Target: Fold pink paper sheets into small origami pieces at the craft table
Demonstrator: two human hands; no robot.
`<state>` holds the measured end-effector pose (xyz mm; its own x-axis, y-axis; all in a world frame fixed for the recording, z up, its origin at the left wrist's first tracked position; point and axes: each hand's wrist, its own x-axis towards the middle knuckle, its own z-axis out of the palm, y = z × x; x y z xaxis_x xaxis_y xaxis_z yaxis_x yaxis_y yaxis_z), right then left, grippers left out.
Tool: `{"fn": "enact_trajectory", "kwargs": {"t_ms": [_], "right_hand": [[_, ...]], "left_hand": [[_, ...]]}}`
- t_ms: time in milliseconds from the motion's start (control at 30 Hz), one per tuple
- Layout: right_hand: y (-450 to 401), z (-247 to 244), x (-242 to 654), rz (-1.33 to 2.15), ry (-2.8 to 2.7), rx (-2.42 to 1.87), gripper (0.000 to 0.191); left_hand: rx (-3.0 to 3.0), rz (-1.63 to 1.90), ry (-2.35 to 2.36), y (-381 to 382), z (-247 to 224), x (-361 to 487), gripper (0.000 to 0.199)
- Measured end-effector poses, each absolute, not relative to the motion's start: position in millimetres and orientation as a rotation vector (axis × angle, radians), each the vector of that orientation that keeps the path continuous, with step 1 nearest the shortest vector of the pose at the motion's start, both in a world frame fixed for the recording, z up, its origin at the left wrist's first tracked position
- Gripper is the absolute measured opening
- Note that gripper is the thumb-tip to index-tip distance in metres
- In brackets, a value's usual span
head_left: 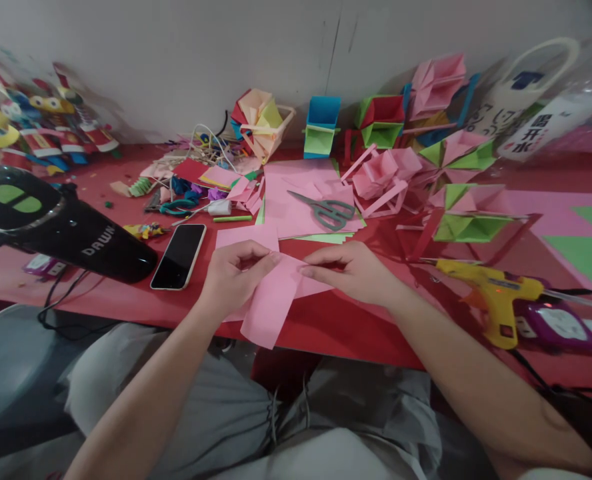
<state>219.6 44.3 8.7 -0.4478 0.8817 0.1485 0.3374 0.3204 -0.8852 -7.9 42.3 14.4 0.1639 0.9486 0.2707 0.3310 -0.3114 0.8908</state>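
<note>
Between my hands is a strip of pink paper, tilted above the red table near its front edge. My left hand pinches its upper left corner between thumb and fingers. At the upper right corner, my right hand grips the same strip with thumb and fingertips. More pink paper lies flat beneath and behind the strip, partly hidden by my hands. Beyond them, scissors with grey handles rest on a stack of pink and green sheets.
Left of my hands are a phone and a black tumbler. On the right a yellow glue gun lies by a purple power strip. Folded paper boxes line the wall; paper scraps and craft figures sit at left.
</note>
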Motion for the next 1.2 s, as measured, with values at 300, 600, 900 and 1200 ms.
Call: {"fn": "enact_trajectory", "kwargs": {"t_ms": [300, 600, 900, 1200], "right_hand": [[44.2, 6.7, 220.3, 1.083, -1.967, -1.058, 0.029], [43.4, 12.3, 220.0, 1.103, -2.03, -1.019, 0.029], [43.8, 12.6, 219.6, 0.977, -1.885, -1.067, 0.023], [46.2, 13.1, 220.9, 0.806, -1.781, -1.143, 0.02]], "left_hand": [[1.714, 1.14, 1.194, 43.5, 12.3, -7.1, 0.022], [1.628, 1.16, 1.163, 42.8, 16.5, -7.0, 0.018], [1.502, 0.97, 1.122, 45.1, 11.9, -6.3, 0.031], [1.731, 0.894, 1.186, 46.7, 8.4, -8.3, 0.031]]}}
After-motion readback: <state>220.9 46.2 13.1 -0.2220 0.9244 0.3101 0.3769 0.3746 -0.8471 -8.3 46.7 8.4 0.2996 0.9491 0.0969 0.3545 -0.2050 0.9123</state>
